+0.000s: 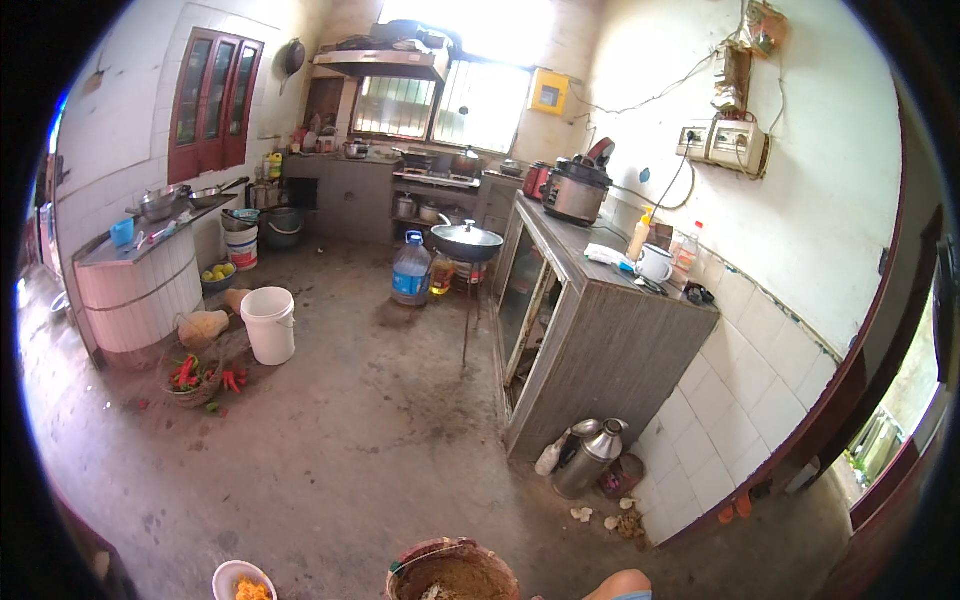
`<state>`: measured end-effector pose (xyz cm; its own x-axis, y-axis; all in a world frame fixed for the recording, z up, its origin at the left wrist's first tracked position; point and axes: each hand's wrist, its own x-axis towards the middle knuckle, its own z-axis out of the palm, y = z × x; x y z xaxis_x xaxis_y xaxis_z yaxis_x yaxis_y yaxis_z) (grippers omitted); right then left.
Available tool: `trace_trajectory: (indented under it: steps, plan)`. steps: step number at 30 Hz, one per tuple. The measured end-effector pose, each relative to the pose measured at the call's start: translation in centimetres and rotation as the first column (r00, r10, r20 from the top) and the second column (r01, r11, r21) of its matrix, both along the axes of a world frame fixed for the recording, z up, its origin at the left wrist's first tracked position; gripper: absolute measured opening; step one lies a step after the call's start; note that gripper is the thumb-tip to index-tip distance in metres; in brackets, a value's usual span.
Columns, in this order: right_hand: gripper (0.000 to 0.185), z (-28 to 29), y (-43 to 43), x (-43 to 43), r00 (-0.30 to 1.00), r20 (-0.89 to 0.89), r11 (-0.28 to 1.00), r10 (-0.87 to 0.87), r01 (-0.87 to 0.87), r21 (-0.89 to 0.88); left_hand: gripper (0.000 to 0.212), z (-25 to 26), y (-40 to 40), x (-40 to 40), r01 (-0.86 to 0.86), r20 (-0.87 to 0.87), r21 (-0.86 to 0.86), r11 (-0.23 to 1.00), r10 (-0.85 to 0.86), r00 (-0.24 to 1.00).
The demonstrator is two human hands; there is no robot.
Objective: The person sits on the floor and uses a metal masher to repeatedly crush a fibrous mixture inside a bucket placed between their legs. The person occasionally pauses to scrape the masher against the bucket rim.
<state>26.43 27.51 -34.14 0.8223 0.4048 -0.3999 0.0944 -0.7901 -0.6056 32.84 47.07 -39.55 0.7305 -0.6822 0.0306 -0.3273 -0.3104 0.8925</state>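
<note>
Both my hands are out of view. At the bottom edge, a worn bucket (453, 564) with a wire handle stands before me, its inside coated brown and some pale scraps at the bottom. A bare knee (624, 583) shows to its right. Left of the bucket, a white bowl (225, 577) holds shredded orange food (253, 589); the frame cuts it off. Farther off on the concrete floor, a woven basket (196, 395) holds red chilli peppers (187, 371), with a few more lying beside it. A tall white plastic bucket (268, 330) stands behind the basket.
Tan squashes (202, 328) lie by the tiled counter (142, 307) on the left. A lidded wok (466, 244) rests on a tall stand near a large water jug (411, 274). A metal thermos flask (592, 457) stands against the right cabinet (600, 360), which carries a pressure cooker (576, 191).
</note>
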Motion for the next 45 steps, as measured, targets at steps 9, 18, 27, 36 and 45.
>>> trace_trajectory:
  steps: [9, 18, 27, 36, 45]
  plan:
    - [0.029, 7.9, 8.2, 3.4, 0.986, -0.146, 0.925, 0.083, -0.131, -0.357, 0.035, -1.2, 0.8, 0.3, 0.015, -0.04, 0.035, 0.999, -0.013, 0.999]
    - [0.018, 10.8, 1.9, 1.7, 0.999, -0.051, 0.999, 0.003, -0.001, 0.054, 0.036, 1.0, -0.6, 0.1, -0.009, -0.053, 0.006, 1.0, 0.009, 0.999]
    - [0.025, 6.8, 5.3, 3.4, 0.994, -0.112, 0.989, -0.004, -0.013, -0.148, 0.036, 0.1, -0.1, 0.3, 0.014, -0.074, 0.044, 0.999, -0.011, 0.997]
    - [0.033, 8.2, -0.1, 2.1, 0.979, 0.031, 0.973, 0.2, -0.194, -0.121, 0.037, 1.4, -1.6, -0.1, -0.016, -0.087, 0.007, 1.0, 0.016, 0.996]
    - [0.031, 5.9, 5.0, 3.5, 0.968, -0.219, 0.986, -0.125, 0.097, -0.137, 0.038, 1.5, -0.3, -0.4, -0.025, -0.118, 0.031, 0.999, 0.028, 0.993]
